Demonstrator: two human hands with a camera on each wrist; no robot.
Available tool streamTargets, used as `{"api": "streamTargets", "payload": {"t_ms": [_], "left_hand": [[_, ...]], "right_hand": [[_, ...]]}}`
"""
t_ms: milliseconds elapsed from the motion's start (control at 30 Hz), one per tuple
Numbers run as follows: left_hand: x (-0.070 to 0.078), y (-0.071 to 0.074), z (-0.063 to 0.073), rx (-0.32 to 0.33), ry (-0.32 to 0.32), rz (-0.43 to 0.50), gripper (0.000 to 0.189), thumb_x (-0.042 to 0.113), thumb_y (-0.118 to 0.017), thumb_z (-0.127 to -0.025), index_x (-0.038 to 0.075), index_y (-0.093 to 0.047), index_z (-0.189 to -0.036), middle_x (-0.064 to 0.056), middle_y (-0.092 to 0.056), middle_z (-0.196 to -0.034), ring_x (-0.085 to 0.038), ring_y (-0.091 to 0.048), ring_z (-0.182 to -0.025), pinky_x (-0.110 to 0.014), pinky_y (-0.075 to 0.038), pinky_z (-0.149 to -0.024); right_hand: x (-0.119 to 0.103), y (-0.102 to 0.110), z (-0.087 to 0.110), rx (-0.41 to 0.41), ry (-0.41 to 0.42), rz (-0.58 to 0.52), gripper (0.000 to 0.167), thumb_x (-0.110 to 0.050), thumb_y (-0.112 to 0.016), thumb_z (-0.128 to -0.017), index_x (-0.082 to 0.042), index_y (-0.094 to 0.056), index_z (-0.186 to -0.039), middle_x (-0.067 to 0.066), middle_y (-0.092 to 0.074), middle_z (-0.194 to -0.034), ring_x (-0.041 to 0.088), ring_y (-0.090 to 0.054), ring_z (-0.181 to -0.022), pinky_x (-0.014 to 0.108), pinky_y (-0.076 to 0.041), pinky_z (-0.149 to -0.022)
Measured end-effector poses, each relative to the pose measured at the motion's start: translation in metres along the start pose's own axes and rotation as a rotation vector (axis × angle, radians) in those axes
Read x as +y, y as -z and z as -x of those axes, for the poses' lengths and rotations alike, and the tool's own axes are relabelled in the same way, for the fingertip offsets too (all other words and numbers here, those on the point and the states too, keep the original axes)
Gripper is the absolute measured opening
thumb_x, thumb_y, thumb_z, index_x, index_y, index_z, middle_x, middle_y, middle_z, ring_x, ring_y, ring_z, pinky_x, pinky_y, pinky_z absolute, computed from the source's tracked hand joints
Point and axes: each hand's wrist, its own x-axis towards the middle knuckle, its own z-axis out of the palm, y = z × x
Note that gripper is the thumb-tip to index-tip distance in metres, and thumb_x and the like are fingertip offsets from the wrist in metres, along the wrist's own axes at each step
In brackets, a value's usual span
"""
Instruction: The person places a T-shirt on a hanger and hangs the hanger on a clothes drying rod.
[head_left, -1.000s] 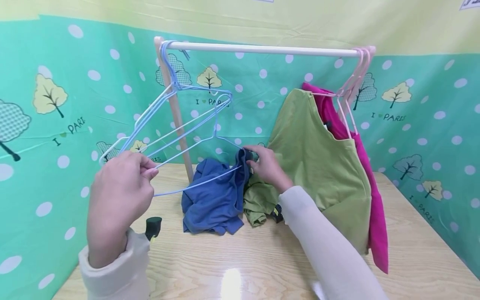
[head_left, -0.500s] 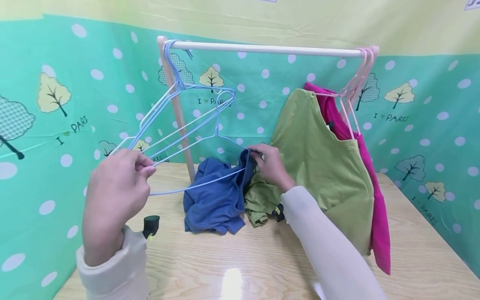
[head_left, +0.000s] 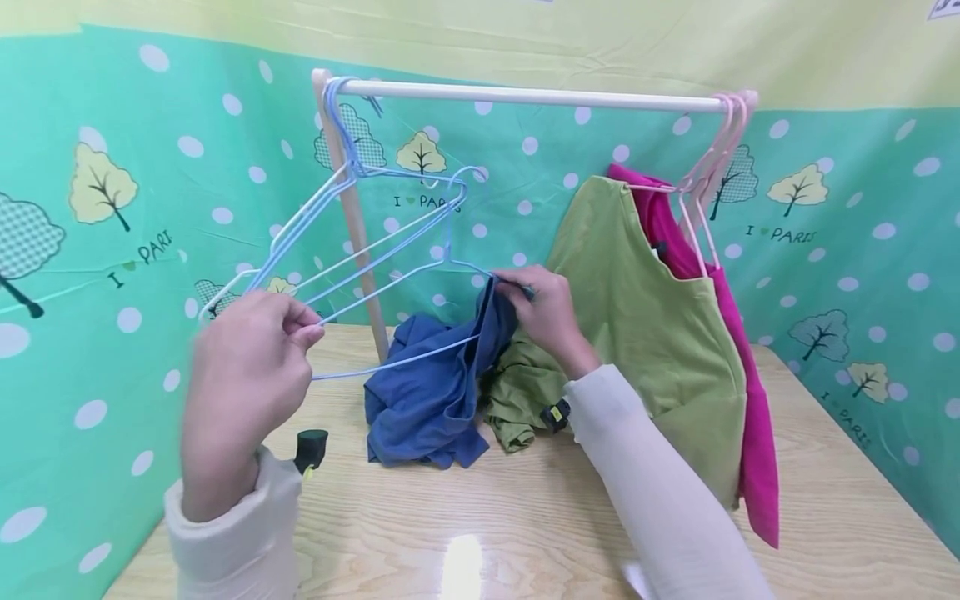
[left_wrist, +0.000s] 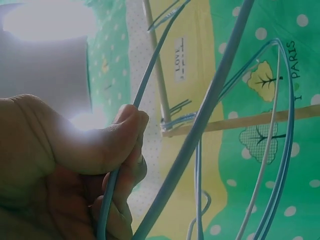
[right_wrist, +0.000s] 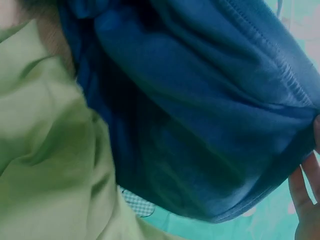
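Note:
My left hand (head_left: 251, 367) pinches the left end of a light blue wire hanger (head_left: 386, 286) between thumb and fingers, which the left wrist view shows close up. The hanger's right end reaches into the neck opening of a blue garment (head_left: 423, 396). My right hand (head_left: 546, 310) pinches the upper edge of that opening, at the hanger's right shoulder. The rest of the garment lies bunched on the table. In the right wrist view the blue cloth (right_wrist: 200, 110) is stretched, with fingers (right_wrist: 300, 192) at its right edge.
A rack (head_left: 525, 93) stands behind, with several blue and white hangers (head_left: 300, 221) at its left end. At its right end a green garment (head_left: 637, 308) and a magenta one (head_left: 757, 442) hang on pink hangers. Crumpled green cloth (head_left: 517, 400) lies beside the blue garment on the table (head_left: 390, 525).
My right hand has risen slightly and moved right, drawing the garment's edge up. The hanger has shifted up and right with its hook, and my left hand has moved slightly up.

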Motion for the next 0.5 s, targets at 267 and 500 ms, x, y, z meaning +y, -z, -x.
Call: {"api": "streamTargets", "payload": {"t_ms": [267,500], "left_hand": [[-0.007,-0.003,-0.004,-0.005,-0.016,0.035,0.003,0.002,-0.069,-0.093,0.000,-0.071,-0.091,-0.014,-0.064,-0.086,-0.031,-0.057,-0.076,-0.042,-0.040,-0.067],[-0.011,0.003,-0.004,-0.017,0.021,0.034,0.005,0.003,-0.067,-0.095,0.000,-0.071,-0.094,-0.014,-0.063,-0.088,-0.030,-0.055,-0.077,-0.040,-0.038,-0.067]], "right_hand": [[0.000,-0.001,0.003,0.018,-0.024,0.085,0.019,-0.009,-0.078,-0.091,0.002,-0.077,-0.106,0.016,-0.069,-0.096,0.032,-0.063,-0.090,0.044,-0.052,-0.081],[0.006,-0.002,0.010,-0.002,-0.051,0.103,0.020,-0.003,-0.075,-0.092,0.003,-0.075,-0.111,0.017,-0.072,-0.107,0.034,-0.066,-0.101,0.044,-0.053,-0.091]]}}
